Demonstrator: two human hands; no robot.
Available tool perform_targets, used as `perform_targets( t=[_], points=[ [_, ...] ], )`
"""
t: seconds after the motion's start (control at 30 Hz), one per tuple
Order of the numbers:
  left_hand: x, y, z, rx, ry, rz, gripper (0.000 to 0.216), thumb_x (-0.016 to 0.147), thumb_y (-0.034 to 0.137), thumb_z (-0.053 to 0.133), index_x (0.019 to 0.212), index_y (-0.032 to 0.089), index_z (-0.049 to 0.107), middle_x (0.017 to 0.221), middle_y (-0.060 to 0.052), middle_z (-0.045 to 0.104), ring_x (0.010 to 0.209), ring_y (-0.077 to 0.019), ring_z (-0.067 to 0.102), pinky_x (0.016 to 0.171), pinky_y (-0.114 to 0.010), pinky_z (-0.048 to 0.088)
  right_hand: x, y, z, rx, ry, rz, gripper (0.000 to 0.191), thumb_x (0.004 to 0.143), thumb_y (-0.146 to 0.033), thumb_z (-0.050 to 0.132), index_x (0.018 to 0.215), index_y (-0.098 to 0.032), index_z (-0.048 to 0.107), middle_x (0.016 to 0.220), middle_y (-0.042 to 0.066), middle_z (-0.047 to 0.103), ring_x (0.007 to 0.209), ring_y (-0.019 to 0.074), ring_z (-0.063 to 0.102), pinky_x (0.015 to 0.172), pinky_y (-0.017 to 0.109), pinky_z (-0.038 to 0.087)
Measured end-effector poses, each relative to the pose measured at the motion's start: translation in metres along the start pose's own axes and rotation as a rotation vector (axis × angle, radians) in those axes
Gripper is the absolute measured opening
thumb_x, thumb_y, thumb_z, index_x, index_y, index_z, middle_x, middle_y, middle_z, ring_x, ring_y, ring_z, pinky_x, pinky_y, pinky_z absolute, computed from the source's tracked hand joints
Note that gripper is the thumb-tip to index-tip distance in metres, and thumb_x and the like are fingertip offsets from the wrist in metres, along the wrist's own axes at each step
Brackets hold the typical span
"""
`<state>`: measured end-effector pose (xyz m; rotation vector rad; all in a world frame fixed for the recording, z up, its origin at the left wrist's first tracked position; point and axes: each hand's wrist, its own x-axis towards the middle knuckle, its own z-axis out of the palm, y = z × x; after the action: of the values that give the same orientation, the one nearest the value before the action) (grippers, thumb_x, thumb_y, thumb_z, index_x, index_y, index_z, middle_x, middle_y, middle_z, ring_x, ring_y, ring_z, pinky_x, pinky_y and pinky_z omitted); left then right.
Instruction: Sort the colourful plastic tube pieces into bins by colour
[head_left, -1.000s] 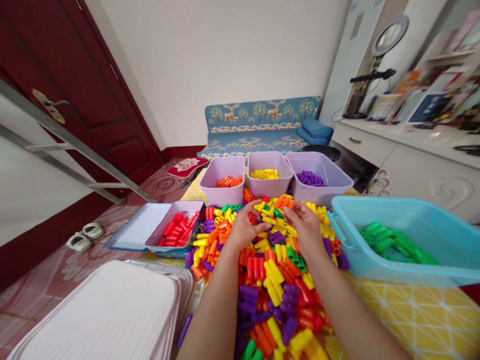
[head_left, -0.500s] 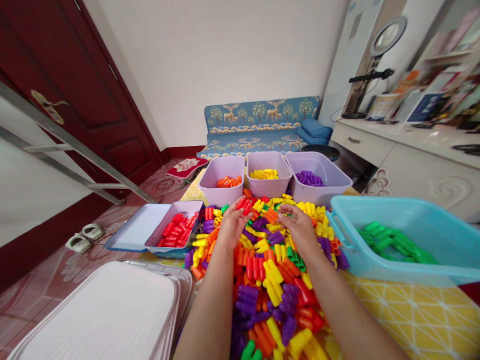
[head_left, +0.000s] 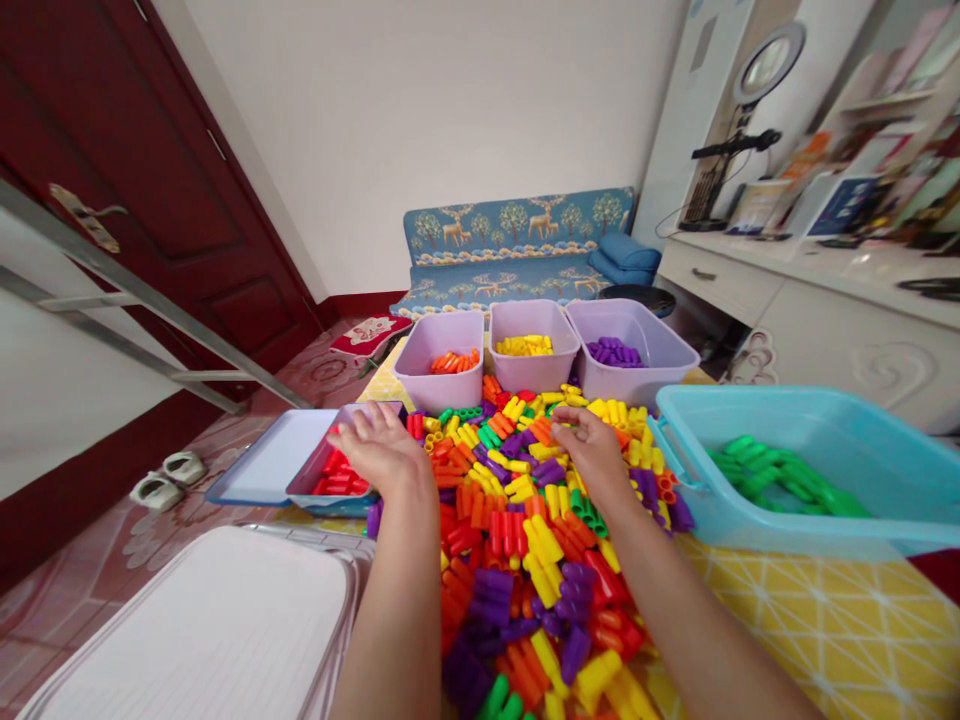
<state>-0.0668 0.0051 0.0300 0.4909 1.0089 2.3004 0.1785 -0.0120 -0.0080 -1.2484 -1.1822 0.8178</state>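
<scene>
My left hand (head_left: 381,448) is over the lilac-lined box (head_left: 300,487) on the left, palm turned up and fingers spread. Red plastic pieces (head_left: 341,476) lie in that box, partly hidden behind the hand. My right hand (head_left: 592,450) hovers over the far part of the pile, its fingers loosely bent and apart. Its fingertips are close to some orange pieces (head_left: 541,431); whether they touch cannot be made out. Between my arms spreads a heap of red, yellow, orange, purple and green tube-like pieces (head_left: 546,545).
Behind the heap stand lilac bins with orange pieces (head_left: 454,362), yellow pieces (head_left: 525,346) and purple pieces (head_left: 615,352). A light-blue tub (head_left: 757,405) with green pieces (head_left: 780,475) is at right. White lids (head_left: 202,620) lie front left. A metal ladder (head_left: 150,300) leans left.
My left hand has moved left from the heap to the red pieces' box. The red pieces it held are no longer seen in it, and its fingers have spread. My right hand has hardly moved.
</scene>
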Motion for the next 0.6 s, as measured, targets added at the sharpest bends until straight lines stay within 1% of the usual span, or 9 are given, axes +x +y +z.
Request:
perform_targets(
  t=[0.07, 0.13, 0.23, 0.27, 0.33, 0.4, 0.47, 0.53, 0.6],
  points=[
    [-0.007, 0.002, 0.004, 0.050, -0.034, 0.012, 0.058, 0.090, 0.041, 0.035, 0.144, 0.036, 0.015, 0.151, -0.005, 0.033, 0.135, -0.0177, 0.039, 0.106, -0.039, 0.040, 0.000, 0.000, 0.000, -0.094, -0.020, -0.074, 0.027, 0.073, -0.032, 0.062, 0.095, -0.018, 0.066, 0.098, 0.009, 0.068, 0.089, 0.0236, 0.064, 0.076, 0.038, 0.052],
    [-0.016, -0.003, 0.012, 0.157, -0.133, -0.027, 0.057, 0.087, 0.037, 0.042, 0.142, 0.032, 0.028, 0.143, -0.007, 0.045, 0.129, -0.0176, 0.047, 0.103, -0.036, 0.041, -0.002, 0.000, 0.000, -0.212, -0.072, -0.153, 0.024, 0.074, -0.027, 0.060, 0.095, -0.019, 0.068, 0.106, 0.010, 0.066, 0.101, 0.0251, 0.061, 0.086, 0.042, 0.050],
    [-0.031, -0.022, 0.020, 0.357, -0.429, -0.101, 0.045, 0.082, 0.034, 0.052, 0.124, 0.022, 0.056, 0.121, -0.009, 0.064, 0.120, -0.0213, 0.055, 0.102, -0.038, 0.042, -0.006, 0.001, 0.002, -0.420, -0.177, -0.243, 0.025, 0.073, -0.022, 0.063, 0.096, -0.022, 0.072, 0.122, 0.011, 0.061, 0.116, 0.0279, 0.055, 0.101, 0.048, 0.039],
    [-0.035, -0.030, 0.021, 0.422, -0.558, -0.091, 0.040, 0.079, 0.031, 0.055, 0.117, 0.020, 0.062, 0.117, -0.009, 0.066, 0.118, -0.0224, 0.056, 0.103, -0.040, 0.040, -0.007, 0.002, 0.003, -0.481, -0.207, -0.261, 0.027, 0.073, -0.022, 0.064, 0.098, -0.023, 0.073, 0.125, 0.011, 0.059, 0.120, 0.0289, 0.052, 0.104, 0.049, 0.036],
    [-0.043, -0.045, 0.020, 0.570, -0.792, -0.004, 0.034, 0.074, 0.021, 0.060, 0.107, 0.020, 0.068, 0.114, -0.008, 0.068, 0.116, -0.0240, 0.056, 0.106, -0.043, 0.036, -0.009, 0.003, 0.004, -0.555, -0.257, -0.280, 0.030, 0.072, -0.022, 0.066, 0.102, -0.024, 0.073, 0.129, 0.012, 0.058, 0.124, 0.0301, 0.049, 0.106, 0.049, 0.034],
    [-0.048, -0.056, 0.016, 0.718, -0.951, 0.101, 0.036, 0.068, 0.012, 0.063, 0.102, 0.022, 0.072, 0.115, -0.009, 0.066, 0.117, -0.0261, 0.054, 0.109, -0.046, 0.033, -0.010, 0.004, 0.004, -0.582, -0.296, -0.296, 0.032, 0.073, -0.023, 0.066, 0.105, -0.024, 0.072, 0.127, 0.011, 0.060, 0.122, 0.0296, 0.051, 0.104, 0.048, 0.037],
    [-0.051, -0.062, 0.013, 0.830, -1.067, 0.171, 0.039, 0.065, 0.005, 0.063, 0.099, 0.022, 0.073, 0.116, -0.010, 0.064, 0.116, -0.0273, 0.054, 0.108, -0.047, 0.033, -0.009, 0.001, 0.004, -0.581, -0.312, -0.316, 0.034, 0.074, -0.021, 0.063, 0.106, -0.023, 0.071, 0.120, 0.011, 0.065, 0.115, 0.0279, 0.056, 0.102, 0.046, 0.039],
    [-0.051, -0.062, 0.010, 0.892, -1.139, 0.213, 0.042, 0.065, 0.002, 0.061, 0.100, 0.022, 0.073, 0.114, -0.010, 0.064, 0.111, -0.0266, 0.057, 0.104, -0.046, 0.037, -0.008, -0.003, 0.004, -0.556, -0.285, -0.309, 0.034, 0.074, -0.018, 0.061, 0.106, -0.022, 0.071, 0.113, 0.009, 0.069, 0.107, 0.0265, 0.061, 0.099, 0.044, 0.042],
    [-0.050, -0.060, 0.010, 0.907, -1.141, 0.241, 0.042, 0.065, 0.004, 0.062, 0.101, 0.022, 0.072, 0.109, -0.009, 0.066, 0.105, -0.0256, 0.059, 0.100, -0.043, 0.041, -0.007, -0.006, 0.003, -0.476, -0.231, -0.264, 0.032, 0.076, -0.020, 0.058, 0.104, -0.024, 0.071, 0.109, 0.006, 0.071, 0.100, 0.0249, 0.063, 0.094, 0.042, 0.045]
  ],
)
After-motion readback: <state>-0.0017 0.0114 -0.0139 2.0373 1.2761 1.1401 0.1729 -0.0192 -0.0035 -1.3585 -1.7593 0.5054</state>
